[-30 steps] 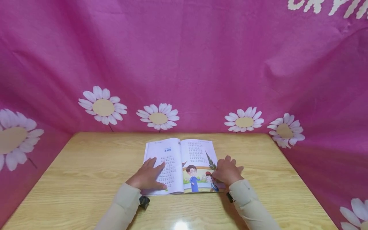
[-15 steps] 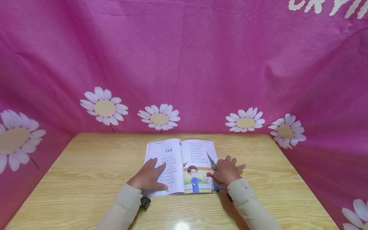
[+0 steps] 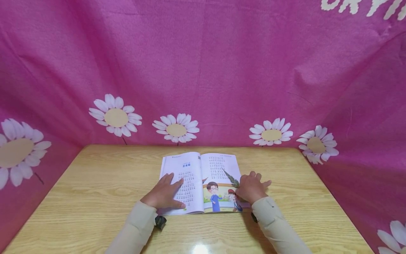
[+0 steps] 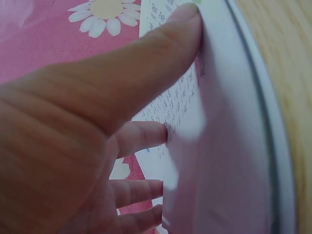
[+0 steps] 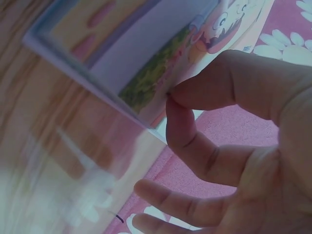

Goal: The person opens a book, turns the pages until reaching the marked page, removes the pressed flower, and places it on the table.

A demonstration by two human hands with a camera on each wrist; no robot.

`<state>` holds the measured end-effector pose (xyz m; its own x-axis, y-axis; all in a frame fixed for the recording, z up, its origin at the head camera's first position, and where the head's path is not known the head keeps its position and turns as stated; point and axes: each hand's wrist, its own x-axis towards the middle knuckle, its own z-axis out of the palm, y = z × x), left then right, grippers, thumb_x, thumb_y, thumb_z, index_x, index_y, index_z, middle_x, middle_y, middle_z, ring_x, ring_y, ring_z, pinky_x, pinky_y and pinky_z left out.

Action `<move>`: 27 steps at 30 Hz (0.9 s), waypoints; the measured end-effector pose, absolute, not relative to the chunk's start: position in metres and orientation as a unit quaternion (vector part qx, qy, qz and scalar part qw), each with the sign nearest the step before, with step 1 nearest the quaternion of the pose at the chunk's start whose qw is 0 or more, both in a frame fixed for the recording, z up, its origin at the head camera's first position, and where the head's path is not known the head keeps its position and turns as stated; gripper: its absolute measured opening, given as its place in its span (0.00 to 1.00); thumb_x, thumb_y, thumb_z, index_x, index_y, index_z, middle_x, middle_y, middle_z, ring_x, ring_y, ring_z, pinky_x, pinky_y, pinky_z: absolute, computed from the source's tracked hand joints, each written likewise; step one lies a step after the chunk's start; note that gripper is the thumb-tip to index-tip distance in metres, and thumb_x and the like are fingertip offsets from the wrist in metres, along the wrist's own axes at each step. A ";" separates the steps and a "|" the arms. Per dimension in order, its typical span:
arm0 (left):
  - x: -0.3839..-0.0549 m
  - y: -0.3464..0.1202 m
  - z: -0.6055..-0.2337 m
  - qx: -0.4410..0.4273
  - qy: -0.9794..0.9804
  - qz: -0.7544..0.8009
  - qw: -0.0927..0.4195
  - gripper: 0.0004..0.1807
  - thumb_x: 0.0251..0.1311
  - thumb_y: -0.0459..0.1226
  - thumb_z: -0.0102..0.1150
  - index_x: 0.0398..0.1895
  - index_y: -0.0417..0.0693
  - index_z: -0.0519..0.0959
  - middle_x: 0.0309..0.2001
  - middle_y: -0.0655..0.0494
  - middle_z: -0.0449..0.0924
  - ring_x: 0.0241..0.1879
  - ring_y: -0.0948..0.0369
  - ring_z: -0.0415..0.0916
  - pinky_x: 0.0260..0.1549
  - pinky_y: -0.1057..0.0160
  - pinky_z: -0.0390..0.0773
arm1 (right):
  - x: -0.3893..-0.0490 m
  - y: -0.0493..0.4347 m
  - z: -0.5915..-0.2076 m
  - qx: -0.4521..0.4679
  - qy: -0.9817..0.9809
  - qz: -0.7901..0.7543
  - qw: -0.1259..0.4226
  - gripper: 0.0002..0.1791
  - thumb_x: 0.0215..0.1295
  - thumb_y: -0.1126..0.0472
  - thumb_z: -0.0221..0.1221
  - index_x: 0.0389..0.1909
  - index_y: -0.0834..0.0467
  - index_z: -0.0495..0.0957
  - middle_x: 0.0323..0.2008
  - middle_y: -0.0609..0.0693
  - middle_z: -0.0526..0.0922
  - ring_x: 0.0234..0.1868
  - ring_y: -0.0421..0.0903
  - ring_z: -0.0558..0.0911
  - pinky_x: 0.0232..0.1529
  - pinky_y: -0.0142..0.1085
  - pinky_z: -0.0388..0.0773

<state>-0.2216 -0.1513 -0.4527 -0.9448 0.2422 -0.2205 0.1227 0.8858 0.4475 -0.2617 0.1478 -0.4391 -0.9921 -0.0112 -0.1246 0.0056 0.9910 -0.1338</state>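
An open book point(image 3: 219, 158) with printed text and a cartoon picture lies on the wooden table in the head view. My left hand point(image 3: 162, 192) rests on its left page with spread fingers. In the left wrist view the thumb point(image 4: 146, 58) lies along the page. My right hand point(image 3: 252, 188) is at the right page's outer edge and pinches a green, serrated leaf point(image 3: 232, 179) that slants up and left over the page. Thumb and index finger meet in the right wrist view, where only a tiny dark tip shows between them; the other fingers are apart. The hand hides the leaf's lower end.
The pale wooden table point(image 3: 111, 183) extends around the book on both sides. Behind and beside it hangs a magenta cloth point(image 3: 203, 70) printed with white daisies. A black wrist device point(image 3: 160, 222) shows below the left sleeve.
The leaf in my right hand has tilted further left, its tip now closer to the printed lines. My left hand has stayed in place on the page.
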 end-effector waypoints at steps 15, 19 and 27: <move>-0.223 -0.151 -0.453 0.100 0.963 0.214 0.133 0.51 0.44 0.54 0.74 0.73 0.56 0.61 0.75 0.41 0.45 0.74 0.41 0.38 0.66 0.37 0.49 | -0.261 0.181 -0.423 0.006 0.992 -0.112 0.051 0.17 0.49 0.55 0.69 0.30 0.64 0.75 0.38 0.66 0.69 0.51 0.71 0.65 0.50 0.79 0.46; -0.222 -0.151 -0.453 0.109 0.963 0.211 0.128 0.51 0.45 0.54 0.73 0.73 0.55 0.61 0.75 0.40 0.44 0.74 0.41 0.38 0.67 0.39 0.48 | -0.261 0.200 -0.423 0.018 0.992 -0.118 0.046 0.17 0.55 0.55 0.66 0.28 0.65 0.74 0.37 0.66 0.69 0.49 0.72 0.65 0.48 0.80 0.46; -0.220 -0.152 -0.451 0.106 0.962 0.215 0.129 0.50 0.45 0.54 0.73 0.73 0.53 0.62 0.75 0.39 0.44 0.74 0.40 0.38 0.67 0.38 0.48 | -0.262 0.235 -0.422 0.050 0.989 -0.118 0.075 0.14 0.54 0.57 0.65 0.27 0.64 0.74 0.34 0.65 0.69 0.47 0.72 0.65 0.49 0.82 0.41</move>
<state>-0.2205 -0.1516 -0.4511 -0.9443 0.2589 -0.2031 0.1480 0.8853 0.4408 -0.2616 0.2352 -0.4217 -0.9838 0.0808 -0.1602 0.1163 0.9670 -0.2266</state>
